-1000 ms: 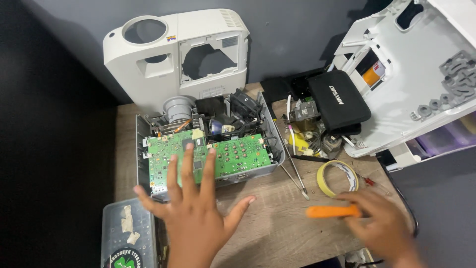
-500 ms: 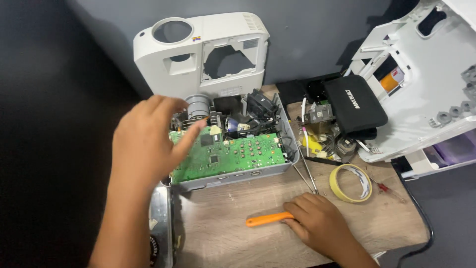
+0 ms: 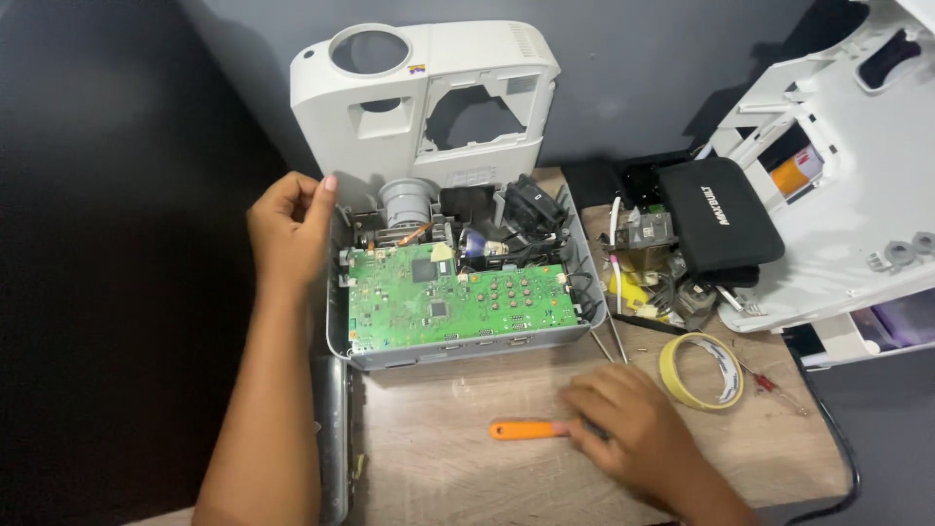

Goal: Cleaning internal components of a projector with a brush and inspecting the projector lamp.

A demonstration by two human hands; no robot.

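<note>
Opened projector chassis (image 3: 458, 346): shallow grey plastic tray, rectangular, sitting on a pale wood-grain worktop (image 3: 467, 477). Inside it, a flat green circuit board (image 3: 453, 302) fills the near half, studded with small chips and a grid of round contacts. Beyond the board sit a ribbed grey lens barrel (image 3: 407, 202), a black fan block (image 3: 531, 206) and loose dark wiring.

Top cover (image 3: 429, 97): off-white moulded plastic with a round lens opening and an irregular cut-out, standing upright at the far edge of the tray.

Left hand (image 3: 289, 229): fingers loosely curled, grip half closed and holding nothing, fingertips against the far-left corner of the tray, beside the cover's lower edge.

Right hand (image 3: 628, 429): palm down on the worktop near the tray, fingers bent over the right end of an orange plastic pry tool (image 3: 526, 429), a slim flat bar lying left to right. Whether the grip is closed round it cannot be told.

Yellow tape roll (image 3: 701, 370): flat ring, lying just right of the right hand.

Black zip pouch (image 3: 716, 214): soft fabric, rectangular, far right, resting over a heap of small parts and yellow pieces.

Second white housing (image 3: 857, 195): large, glossy, tilted at the right edge.
</note>
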